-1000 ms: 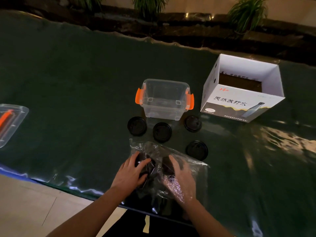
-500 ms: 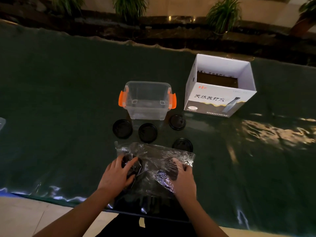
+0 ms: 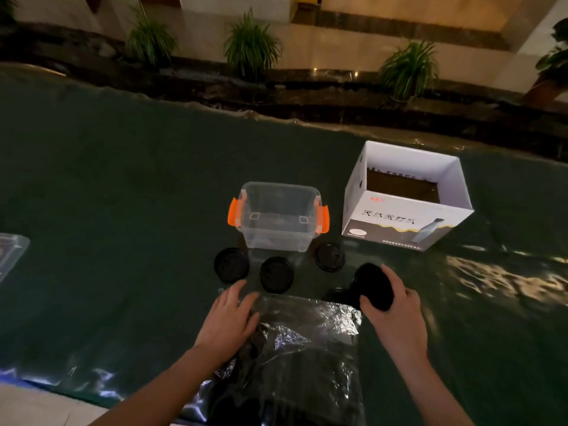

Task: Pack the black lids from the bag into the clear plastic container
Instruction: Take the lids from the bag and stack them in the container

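A black lid (image 3: 375,290) is held in the right hand (image 3: 396,312). The thumb and fingers are curled round its edge, and the lid is kept a little above the green table (image 3: 123,210). The left hand (image 3: 229,318) is laid flat on the left top corner of the clear bag (image 3: 307,342), with its fingers straight and spread. The bag is pressed down at the near edge of the table, in the middle.

The clear plastic container (image 3: 278,221) is set in the middle of the table, further away than both hands. It is open on top, with orange clips on its two sides. From the held lid, the container lies forward and to the left. The right hand is the nearer one, so the lid can likely be carried up, over the near wall and dropped in.

Three more lids are left on the table between the bag and the container: a left lid (image 3: 231,265), a middle lid (image 3: 276,274) and a right lid (image 3: 330,257). Another dark round shape (image 3: 338,295) is partly hidden under the held lid. How many lids are left in the bag cannot be told, as it is dark and shiny. No lids can be made out in the container.

A white box (image 3: 399,222) is set to the right of the container.
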A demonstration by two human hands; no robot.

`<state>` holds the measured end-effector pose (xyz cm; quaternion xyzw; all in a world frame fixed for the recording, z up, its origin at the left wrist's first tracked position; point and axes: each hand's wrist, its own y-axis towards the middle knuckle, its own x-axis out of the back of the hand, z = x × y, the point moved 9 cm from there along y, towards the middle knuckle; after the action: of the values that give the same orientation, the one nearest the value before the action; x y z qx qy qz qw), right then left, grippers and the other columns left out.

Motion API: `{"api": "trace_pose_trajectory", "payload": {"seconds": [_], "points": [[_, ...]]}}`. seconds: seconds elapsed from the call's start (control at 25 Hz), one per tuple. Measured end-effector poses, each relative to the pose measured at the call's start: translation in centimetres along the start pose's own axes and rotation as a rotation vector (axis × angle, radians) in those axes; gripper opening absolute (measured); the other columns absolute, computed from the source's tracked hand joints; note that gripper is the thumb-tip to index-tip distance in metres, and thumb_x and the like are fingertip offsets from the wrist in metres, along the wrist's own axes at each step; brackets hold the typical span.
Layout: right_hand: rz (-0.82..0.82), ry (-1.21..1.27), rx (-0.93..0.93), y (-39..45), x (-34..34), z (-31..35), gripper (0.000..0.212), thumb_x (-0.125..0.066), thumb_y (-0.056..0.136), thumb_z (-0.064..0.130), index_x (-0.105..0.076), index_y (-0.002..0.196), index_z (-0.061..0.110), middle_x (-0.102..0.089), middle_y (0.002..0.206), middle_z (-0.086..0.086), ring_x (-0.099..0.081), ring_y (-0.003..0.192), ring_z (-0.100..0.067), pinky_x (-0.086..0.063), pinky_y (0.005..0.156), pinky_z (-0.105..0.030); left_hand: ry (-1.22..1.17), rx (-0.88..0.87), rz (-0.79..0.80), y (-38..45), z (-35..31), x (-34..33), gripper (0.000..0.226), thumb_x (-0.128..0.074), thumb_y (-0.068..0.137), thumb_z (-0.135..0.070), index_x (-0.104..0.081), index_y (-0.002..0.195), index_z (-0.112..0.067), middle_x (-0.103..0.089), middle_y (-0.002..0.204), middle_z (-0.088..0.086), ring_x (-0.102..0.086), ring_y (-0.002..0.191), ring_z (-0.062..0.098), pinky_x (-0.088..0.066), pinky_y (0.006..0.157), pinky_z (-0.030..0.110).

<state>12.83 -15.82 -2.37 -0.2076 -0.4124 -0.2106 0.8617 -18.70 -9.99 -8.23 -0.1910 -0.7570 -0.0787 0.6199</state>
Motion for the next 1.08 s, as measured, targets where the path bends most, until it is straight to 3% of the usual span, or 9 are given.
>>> {"api": "trace_pose_trajectory", "payload": {"seconds": [0.24,0.4,0.48,0.56,0.64,0.72,0.92,1.0,1.08], "points": [[0.046,-0.012,0.263,5.6,-4.7,14.2,0.072,-0.069,0.078,0.049,-0.027,0.136,0.052,-0.048,0.125,-0.007,-0.060,0.102,-0.028,-0.056,0.082,-0.040,-0.090,0.041,-0.116,11.4,3.8,7.3,0.062,-0.052,0.090,-0.024,-0.027,0.147,-0.020,-0.025,0.157,0.003,-0.036,0.134,0.026,-0.039,0.108,0.044],[0.067,-0.127,0.373,9.0,-10.3,21.3,0.072,-0.068,0.077,0.051,-0.031,0.139,0.045,-0.048,0.128,-0.010,-0.053,0.112,-0.029,-0.052,0.089,-0.039,-0.093,-0.013,0.032,14.6,5.8,6.4,0.073,-0.049,0.090,-0.021,-0.011,0.153,-0.030,-0.002,0.163,-0.008,-0.028,0.143,0.020,-0.040,0.107,0.044],[0.160,-0.181,0.343,10.6,-13.8,22.7,0.072,-0.067,0.080,0.049,-0.029,0.140,0.043,-0.046,0.132,-0.012,-0.055,0.113,-0.031,-0.053,0.088,-0.041,-0.130,-0.023,0.126,14.9,6.5,4.9,0.074,-0.048,0.091,-0.015,-0.011,0.153,-0.031,0.002,0.163,-0.012,-0.039,0.135,0.017,-0.049,0.097,0.040],[0.251,-0.234,0.290,11.9,-17.1,22.8,0.073,-0.067,0.081,0.048,-0.026,0.141,0.044,-0.043,0.134,-0.014,-0.055,0.113,-0.034,-0.052,0.086,-0.045,-0.159,-0.034,0.132,15.4,7.0,4.2,0.070,-0.048,0.091,-0.014,-0.017,0.152,-0.027,-0.006,0.163,-0.011,-0.038,0.136,0.015,-0.052,0.093,0.037],[0.327,-0.290,0.250,12.4,-19.7,22.3,0.073,-0.066,0.081,0.049,-0.026,0.142,0.043,-0.042,0.133,-0.015,-0.052,0.114,-0.036,-0.050,0.087,-0.048,-0.191,-0.039,0.084,16.3,7.2,4.5,0.066,-0.052,0.091,-0.016,-0.022,0.150,-0.023,-0.030,0.156,0.000,-0.031,0.138,0.017,-0.050,0.097,0.040],[0.405,-0.309,0.219,12.6,-22.1,22.1,0.074,-0.063,0.081,0.052,-0.026,0.143,0.040,-0.044,0.131,-0.015,-0.052,0.115,-0.037,-0.048,0.089,-0.049,-0.191,-0.052,0.082,17.3,7.3,4.5,0.071,-0.061,0.089,-0.028,-0.022,0.148,-0.018,-0.038,0.149,0.004,-0.028,0.138,0.021,-0.043,0.105,0.043],[0.532,-0.167,0.144,13.0,-24.8,21.8,0.086,-0.064,0.080,0.055,-0.021,0.149,0.027,-0.051,0.135,-0.012,-0.052,0.122,-0.033,-0.045,0.094,-0.045,-0.079,-0.085,0.124,18.8,7.2,2.8,0.093,-0.068,0.083,-0.043,-0.011,0.151,-0.013,-0.010,0.161,0.011,-0.013,0.145,0.029,-0.020,0.119,0.045],[0.550,-0.052,0.069,13.7,-24.4,21.1,0.073,-0.060,0.089,0.039,-0.025,0.147,0.012,-0.059,0.125,-0.012,-0.058,0.114,-0.029,-0.046,0.090,-0.040,0.042,-0.101,0.101,19.2,7.1,2.3,0.095,-0.063,0.085,-0.047,-0.005,0.152,-0.016,-0.006,0.161,0.011,-0.004,0.148,0.031,-0.010,0.120,0.047],[0.526,0.033,-0.001,14.8,-23.8,20.3,0.036,-0.050,0.094,0.019,-0.049,0.127,0.004,-0.064,0.102,-0.013,-0.063,0.094,-0.028,-0.053,0.086,-0.043,0.187,-0.128,0.073,19.7,6.9,2.1,0.091,-0.058,0.087,-0.049,0.001,0.152,-0.024,-0.004,0.162,0.009,0.004,0.148,0.034,-0.001,0.119,0.052]]}}
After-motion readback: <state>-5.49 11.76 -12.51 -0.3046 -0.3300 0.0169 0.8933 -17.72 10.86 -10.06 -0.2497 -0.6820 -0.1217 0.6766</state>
